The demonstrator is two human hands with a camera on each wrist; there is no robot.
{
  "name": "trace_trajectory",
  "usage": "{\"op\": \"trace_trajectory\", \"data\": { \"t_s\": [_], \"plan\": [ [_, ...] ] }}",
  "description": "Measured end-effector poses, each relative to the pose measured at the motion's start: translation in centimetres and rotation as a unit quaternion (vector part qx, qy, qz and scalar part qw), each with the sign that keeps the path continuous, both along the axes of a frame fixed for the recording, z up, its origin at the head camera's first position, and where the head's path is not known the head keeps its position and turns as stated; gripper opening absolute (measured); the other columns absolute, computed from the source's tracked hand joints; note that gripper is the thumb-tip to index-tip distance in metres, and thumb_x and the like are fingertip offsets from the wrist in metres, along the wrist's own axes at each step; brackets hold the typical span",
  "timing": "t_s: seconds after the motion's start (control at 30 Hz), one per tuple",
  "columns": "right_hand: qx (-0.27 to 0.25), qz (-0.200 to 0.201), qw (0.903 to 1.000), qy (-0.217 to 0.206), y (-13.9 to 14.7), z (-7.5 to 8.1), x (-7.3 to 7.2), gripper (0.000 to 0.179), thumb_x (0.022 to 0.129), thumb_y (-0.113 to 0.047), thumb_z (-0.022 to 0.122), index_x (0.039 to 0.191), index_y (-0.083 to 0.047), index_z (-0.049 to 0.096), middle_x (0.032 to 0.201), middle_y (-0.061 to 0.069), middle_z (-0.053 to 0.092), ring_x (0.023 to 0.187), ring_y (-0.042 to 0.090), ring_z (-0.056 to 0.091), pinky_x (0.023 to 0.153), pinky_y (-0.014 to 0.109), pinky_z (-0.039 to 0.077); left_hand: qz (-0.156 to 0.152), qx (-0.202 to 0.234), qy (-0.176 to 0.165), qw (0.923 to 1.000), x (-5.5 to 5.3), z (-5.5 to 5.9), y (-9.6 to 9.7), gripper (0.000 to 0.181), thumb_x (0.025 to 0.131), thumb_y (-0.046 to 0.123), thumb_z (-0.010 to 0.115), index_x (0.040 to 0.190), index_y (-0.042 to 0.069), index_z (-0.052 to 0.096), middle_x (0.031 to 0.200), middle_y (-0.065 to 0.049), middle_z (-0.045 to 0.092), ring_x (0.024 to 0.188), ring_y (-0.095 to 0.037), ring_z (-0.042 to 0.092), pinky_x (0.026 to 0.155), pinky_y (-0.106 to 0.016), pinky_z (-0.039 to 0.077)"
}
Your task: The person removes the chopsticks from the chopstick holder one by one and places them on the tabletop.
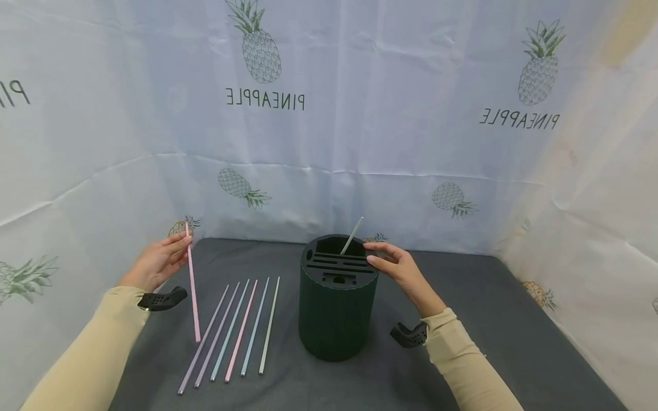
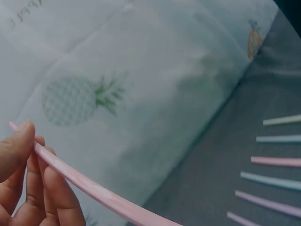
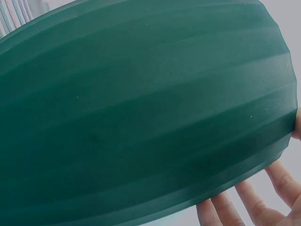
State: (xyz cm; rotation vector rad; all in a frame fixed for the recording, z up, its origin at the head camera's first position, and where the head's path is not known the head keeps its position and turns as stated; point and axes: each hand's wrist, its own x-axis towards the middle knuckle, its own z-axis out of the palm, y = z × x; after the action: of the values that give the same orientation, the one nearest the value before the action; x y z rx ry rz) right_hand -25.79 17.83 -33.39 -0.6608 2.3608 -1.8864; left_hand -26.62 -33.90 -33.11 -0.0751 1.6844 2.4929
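Observation:
My left hand [image 1: 159,262] pinches a pink chopstick [image 1: 192,285] near its upper end, between thumb and fingertips. The stick hangs down at a slight tilt; in the left wrist view the pink chopstick [image 2: 94,188] runs from the fingers to the bottom edge. A dark green cylindrical utensil holder [image 1: 336,319] with a slotted top stands upright on the table. One pale chopstick [image 1: 352,235] leans in its large rear opening. My right hand [image 1: 398,274] touches the holder's right rim, thumb and fingertips set against it. In the right wrist view the holder's ribbed wall [image 3: 141,113] hides much.
Several pastel chopsticks lie side by side left of the holder: lilac [image 1: 203,341], blue [image 1: 229,331], pink [image 1: 241,331] and pale green [image 1: 269,325] among them. A pineapple-print cloth [image 1: 354,131] hangs behind the dark grey tabletop [image 1: 442,302] and at both sides.

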Motion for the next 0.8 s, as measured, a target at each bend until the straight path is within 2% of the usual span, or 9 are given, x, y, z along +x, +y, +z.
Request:
{"op": "trace_trajectory", "data": {
  "t_s": [0.13, 0.23, 0.43, 0.53, 0.67, 0.8],
  "plan": [
    [-0.001, -0.002, 1.0, -0.001, 0.0, 0.0, 0.0, 0.044, 0.095, -0.026, 0.063, 0.136, -0.011, 0.054, 0.15, 0.002, 0.041, 0.12, 0.014, 0.054, 0.108, 0.053, 0.039, -0.01, -0.034, -0.034, 0.9988, -0.1, -1.6, -1.1, 0.021, 0.097, 0.014, 0.059, 0.087, 0.026, 0.073, 0.085, 0.009, 0.069, 0.075, -0.004, 0.064, 0.069, -0.02, 0.055],
    [-0.003, 0.0, 1.0, -0.001, 0.0, 0.1, 0.1, 0.044, 0.095, -0.026, 0.063, 0.136, -0.01, 0.054, 0.15, 0.003, 0.041, 0.124, 0.02, 0.052, 0.108, 0.053, 0.039, -0.024, -0.058, -0.048, 0.9969, -0.2, -2.8, -1.4, 0.022, 0.098, 0.014, 0.058, 0.086, 0.026, 0.072, 0.084, 0.009, 0.069, 0.074, -0.004, 0.064, 0.068, -0.02, 0.055],
    [-0.004, 0.004, 1.0, -0.001, -0.1, 0.1, 0.0, 0.044, 0.096, -0.026, 0.062, 0.136, -0.01, 0.054, 0.151, 0.004, 0.04, 0.134, 0.031, 0.044, 0.109, 0.055, 0.037, -0.049, -0.127, -0.044, 0.9897, -0.3, -5.0, -1.6, 0.025, 0.1, 0.016, 0.054, 0.086, 0.03, 0.071, 0.083, 0.014, 0.068, 0.074, 0.0, 0.062, 0.066, -0.017, 0.054],
    [-0.004, 0.005, 1.0, -0.002, -0.1, 0.0, 0.1, 0.044, 0.096, -0.026, 0.062, 0.136, -0.01, 0.054, 0.151, 0.004, 0.04, 0.135, 0.032, 0.043, 0.11, 0.055, 0.037, -0.05, -0.151, -0.05, 0.9859, -0.4, -6.1, -1.3, 0.025, 0.1, 0.017, 0.055, 0.084, 0.03, 0.07, 0.082, 0.016, 0.068, 0.073, 0.001, 0.061, 0.066, -0.016, 0.053],
    [-0.008, 0.007, 0.9999, 0.0, -0.1, 0.1, 0.1, 0.044, 0.096, -0.025, 0.062, 0.136, -0.009, 0.053, 0.151, 0.005, 0.039, 0.134, 0.032, 0.043, 0.11, 0.054, 0.037, -0.041, -0.167, -0.076, 0.9823, -0.5, -7.5, -0.7, 0.023, 0.097, 0.015, 0.06, 0.081, 0.028, 0.071, 0.081, 0.015, 0.069, 0.071, 0.0, 0.061, 0.065, -0.017, 0.054],
    [-0.01, 0.01, 0.9999, 0.003, 0.0, 0.1, 0.1, 0.044, 0.096, -0.025, 0.062, 0.136, -0.009, 0.053, 0.151, 0.004, 0.039, 0.132, 0.031, 0.045, 0.109, 0.053, 0.038, -0.027, -0.201, -0.098, 0.9744, -0.5, -8.6, -0.1, 0.018, 0.094, 0.015, 0.065, 0.081, 0.026, 0.072, 0.081, 0.014, 0.069, 0.071, -0.002, 0.061, 0.066, -0.018, 0.055]
  ]
}}
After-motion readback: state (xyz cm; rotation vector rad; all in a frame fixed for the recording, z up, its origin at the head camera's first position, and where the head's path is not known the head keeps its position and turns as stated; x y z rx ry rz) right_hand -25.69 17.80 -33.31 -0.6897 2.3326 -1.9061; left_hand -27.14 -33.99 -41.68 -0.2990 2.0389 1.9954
